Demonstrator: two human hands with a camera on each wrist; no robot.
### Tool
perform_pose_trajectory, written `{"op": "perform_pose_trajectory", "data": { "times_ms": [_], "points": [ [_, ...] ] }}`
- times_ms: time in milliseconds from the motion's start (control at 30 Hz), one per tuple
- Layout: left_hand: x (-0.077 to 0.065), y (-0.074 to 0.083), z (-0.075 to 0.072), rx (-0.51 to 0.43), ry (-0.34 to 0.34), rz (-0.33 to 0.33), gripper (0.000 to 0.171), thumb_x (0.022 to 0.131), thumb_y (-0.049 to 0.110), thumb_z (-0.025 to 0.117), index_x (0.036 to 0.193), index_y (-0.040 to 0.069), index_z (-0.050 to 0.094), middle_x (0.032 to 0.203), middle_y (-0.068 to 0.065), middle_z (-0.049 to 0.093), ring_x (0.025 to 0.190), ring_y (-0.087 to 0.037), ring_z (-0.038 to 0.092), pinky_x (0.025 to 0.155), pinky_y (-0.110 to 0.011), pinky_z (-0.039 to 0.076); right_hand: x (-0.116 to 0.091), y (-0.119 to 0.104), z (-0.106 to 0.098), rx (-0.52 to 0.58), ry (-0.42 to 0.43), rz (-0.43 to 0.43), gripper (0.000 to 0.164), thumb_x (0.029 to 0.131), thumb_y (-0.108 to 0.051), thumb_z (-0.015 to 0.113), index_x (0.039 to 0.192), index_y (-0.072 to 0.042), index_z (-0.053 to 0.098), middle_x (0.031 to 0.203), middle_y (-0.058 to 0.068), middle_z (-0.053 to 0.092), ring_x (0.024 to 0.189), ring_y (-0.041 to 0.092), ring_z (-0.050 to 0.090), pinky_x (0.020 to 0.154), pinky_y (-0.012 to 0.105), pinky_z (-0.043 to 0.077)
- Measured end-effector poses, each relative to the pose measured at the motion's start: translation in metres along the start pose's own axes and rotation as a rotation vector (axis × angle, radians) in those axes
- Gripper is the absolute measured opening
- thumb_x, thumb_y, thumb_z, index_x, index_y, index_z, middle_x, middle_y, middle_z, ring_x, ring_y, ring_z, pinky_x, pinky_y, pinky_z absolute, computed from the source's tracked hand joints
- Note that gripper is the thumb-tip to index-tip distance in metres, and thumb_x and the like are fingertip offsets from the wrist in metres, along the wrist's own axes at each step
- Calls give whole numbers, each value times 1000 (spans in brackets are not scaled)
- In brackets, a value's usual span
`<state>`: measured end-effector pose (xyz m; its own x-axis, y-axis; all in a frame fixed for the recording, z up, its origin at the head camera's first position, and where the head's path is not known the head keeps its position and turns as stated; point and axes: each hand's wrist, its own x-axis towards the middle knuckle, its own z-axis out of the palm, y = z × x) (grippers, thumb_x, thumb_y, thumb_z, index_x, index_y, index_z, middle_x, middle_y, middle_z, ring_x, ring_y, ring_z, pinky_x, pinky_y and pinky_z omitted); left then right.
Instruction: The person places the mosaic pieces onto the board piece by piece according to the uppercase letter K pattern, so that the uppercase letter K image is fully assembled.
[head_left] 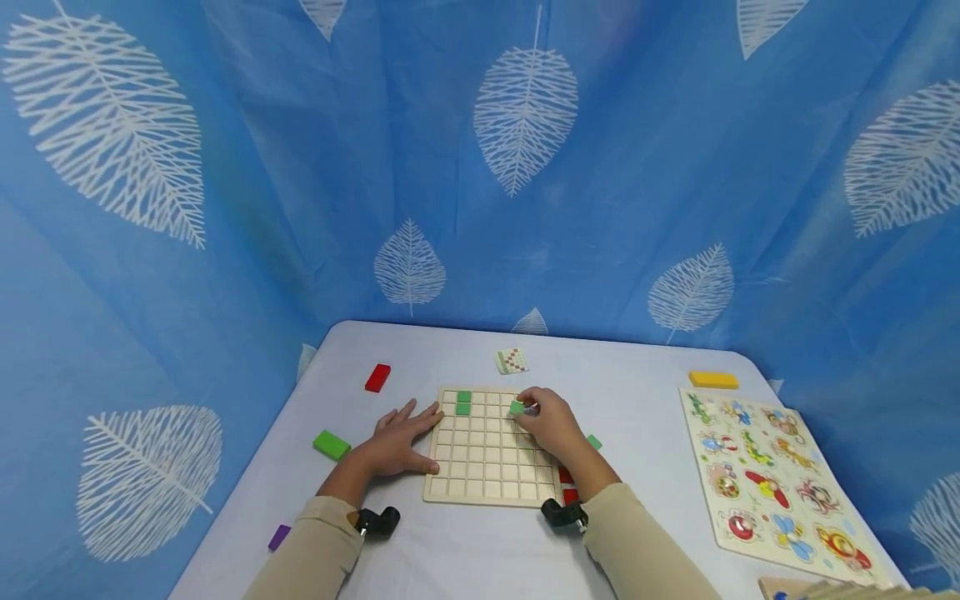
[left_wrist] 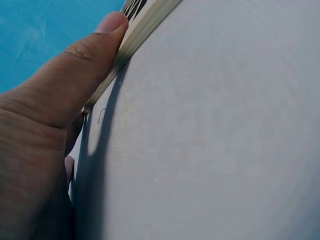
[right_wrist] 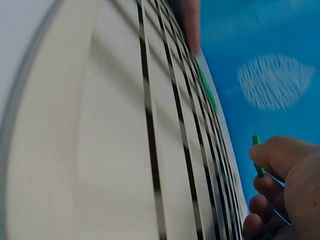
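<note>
A wooden grid board [head_left: 480, 468] lies on the white table, with two green square tiles [head_left: 463, 403] set one above the other in its upper left. My right hand [head_left: 551, 423] is over the board's upper right and pinches another green square tile [right_wrist: 257, 156] between thumb and finger. At the board's left edge my left hand [head_left: 397, 446] rests with fingers spread. Its thumb [left_wrist: 95, 60] touches the board's side in the left wrist view. Red tiles [head_left: 570, 496] and one more green tile [head_left: 594, 442] lie right of the board, partly hidden by the right arm.
A small pattern card [head_left: 512, 361] lies beyond the board. Around the left side are a red block [head_left: 378, 377], a green block [head_left: 332, 445] and a purple block [head_left: 279, 537]. To the right are a yellow block [head_left: 713, 380] and a picture puzzle board [head_left: 783, 487].
</note>
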<state>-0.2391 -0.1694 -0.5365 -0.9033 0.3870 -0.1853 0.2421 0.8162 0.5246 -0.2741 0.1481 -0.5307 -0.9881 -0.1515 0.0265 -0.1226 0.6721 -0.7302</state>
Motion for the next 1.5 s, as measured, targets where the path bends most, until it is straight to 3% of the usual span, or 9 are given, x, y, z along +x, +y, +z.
{"op": "perform_pose_trajectory", "data": {
  "times_ms": [200,367,800,1133,1267,1400,1500],
  "points": [
    [-1,5,-1,-3,-5,12,103,78,54,88,164,26,38,174,3,26,164,-36,3,128,-62,5,8,-28,35,9,-80,-89,25,95,-19,77,118,-12,72,114,2,67,102,18,63,89,41,57],
    [1,4,-3,6,-7,18,103,78,54,88,164,26,38,175,4,25,164,-36,2,128,-61,5,10,-42,56,5,-103,-115,24,94,-21,78,116,-12,74,112,2,68,103,17,64,94,42,56],
    [6,-4,0,36,-3,39,103,78,60,85,164,29,37,175,6,23,164,-35,2,128,-61,4,10,-48,70,-80,-77,-135,22,94,-21,78,116,-15,78,111,1,71,107,21,65,96,44,55],
    [8,-4,0,41,-7,33,105,77,61,85,164,28,36,175,5,23,164,-35,3,128,-61,5,10,-47,71,-110,-66,-150,16,95,-23,79,110,-20,80,102,-5,72,99,16,63,90,40,55],
    [6,-3,-1,38,-2,28,104,78,60,85,164,28,37,175,6,24,164,-34,3,129,-61,4,7,-46,63,-66,-95,-162,21,96,-23,77,117,-18,78,108,-3,71,102,16,63,92,41,55],
    [3,-2,-1,25,-4,22,103,78,57,86,164,27,38,175,5,24,164,-35,3,129,-61,5,-2,-30,41,1,-60,-155,27,97,-22,76,123,-16,74,114,-1,69,106,19,65,93,42,57],
    [2,-2,0,20,1,3,103,78,55,87,164,29,37,175,6,24,164,-34,2,129,-60,5,-13,-11,13,13,8,-90,28,97,-23,77,124,-16,74,119,2,68,110,23,66,93,45,57]
  ]
}}
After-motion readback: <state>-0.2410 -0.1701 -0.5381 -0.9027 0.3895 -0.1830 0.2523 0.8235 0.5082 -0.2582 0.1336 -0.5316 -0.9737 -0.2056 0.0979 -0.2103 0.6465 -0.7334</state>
